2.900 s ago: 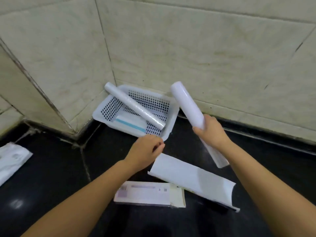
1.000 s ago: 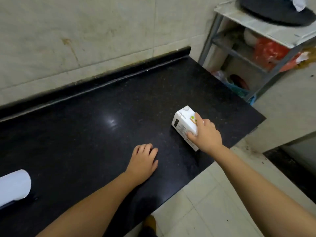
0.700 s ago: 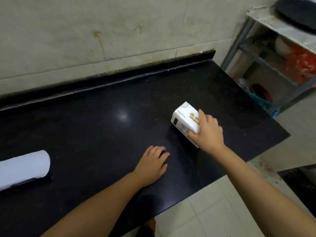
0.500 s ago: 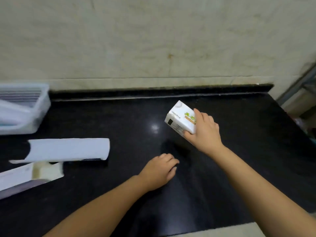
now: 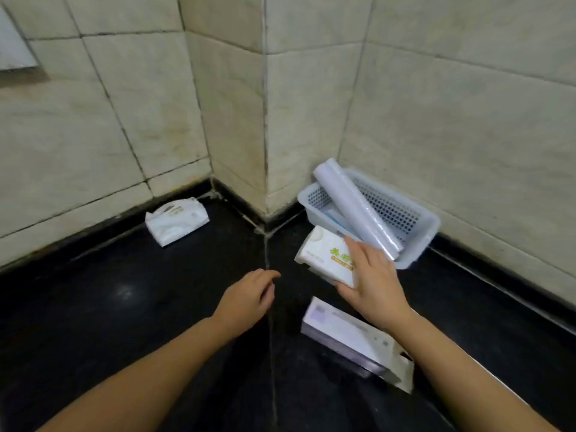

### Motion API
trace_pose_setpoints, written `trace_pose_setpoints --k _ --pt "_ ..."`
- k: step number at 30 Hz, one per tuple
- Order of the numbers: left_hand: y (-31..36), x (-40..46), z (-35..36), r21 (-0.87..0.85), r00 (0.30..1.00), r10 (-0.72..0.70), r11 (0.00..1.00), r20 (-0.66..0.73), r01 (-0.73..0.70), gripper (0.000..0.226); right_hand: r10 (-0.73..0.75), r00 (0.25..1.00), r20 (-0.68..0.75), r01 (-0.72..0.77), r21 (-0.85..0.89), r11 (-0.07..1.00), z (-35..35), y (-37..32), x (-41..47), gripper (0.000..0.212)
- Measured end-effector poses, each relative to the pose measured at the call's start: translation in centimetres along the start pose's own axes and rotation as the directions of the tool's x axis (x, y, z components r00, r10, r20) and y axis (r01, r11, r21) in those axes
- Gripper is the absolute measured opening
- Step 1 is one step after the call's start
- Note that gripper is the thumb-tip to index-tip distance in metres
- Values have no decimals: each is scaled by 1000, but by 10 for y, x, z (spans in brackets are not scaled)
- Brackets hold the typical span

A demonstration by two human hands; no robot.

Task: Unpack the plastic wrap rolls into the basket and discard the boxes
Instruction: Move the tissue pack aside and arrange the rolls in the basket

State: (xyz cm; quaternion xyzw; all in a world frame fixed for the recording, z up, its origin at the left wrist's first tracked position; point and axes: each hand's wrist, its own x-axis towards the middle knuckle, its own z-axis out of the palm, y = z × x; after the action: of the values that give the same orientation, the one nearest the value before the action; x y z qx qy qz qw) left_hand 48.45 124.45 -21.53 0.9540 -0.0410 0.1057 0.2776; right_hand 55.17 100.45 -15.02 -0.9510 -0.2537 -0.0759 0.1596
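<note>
A white perforated basket (image 5: 414, 241) stands against the wall at the right, with a plastic wrap roll (image 5: 358, 210) leaning slanted out of it. My right hand (image 5: 374, 285) grips a white box with green lettering (image 5: 327, 260) just in front of the basket's near left corner. Below my right wrist an opened long white box (image 5: 352, 338) lies on the black counter (image 5: 140, 307). My left hand (image 5: 246, 297) hovers empty over the counter, fingers loosely curled.
A white soft tissue pack (image 5: 176, 221) lies by the left wall. Tiled walls form a protruding corner between the pack and the basket. A thin seam runs down the counter between my hands.
My right hand has carried the white box from the counter's right end leftward to the basket. My view has swung left, and the corner, tissue pack and basket have come into sight.
</note>
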Motion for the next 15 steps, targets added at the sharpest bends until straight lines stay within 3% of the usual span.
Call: trace_pose_setpoints --k 5,9,12,15 --pt "-134 15 -69 41 923 -349 932 -160 360 35 -301 943 139 309 -37 950 83 -98 89 77" --pt "-207 38 -96 209 840 -469 823 -272 528 50 -409 898 163 431 -143 891 133 -145 125 73" --pt "-236 52 -94 198 786 -591 761 -184 618 57 -425 885 189 454 -156 877 155 -148 123 73" --pt "-250 59 -85 127 750 -660 741 -42 659 46 -494 834 244 522 -62 851 162 -134 105 66"
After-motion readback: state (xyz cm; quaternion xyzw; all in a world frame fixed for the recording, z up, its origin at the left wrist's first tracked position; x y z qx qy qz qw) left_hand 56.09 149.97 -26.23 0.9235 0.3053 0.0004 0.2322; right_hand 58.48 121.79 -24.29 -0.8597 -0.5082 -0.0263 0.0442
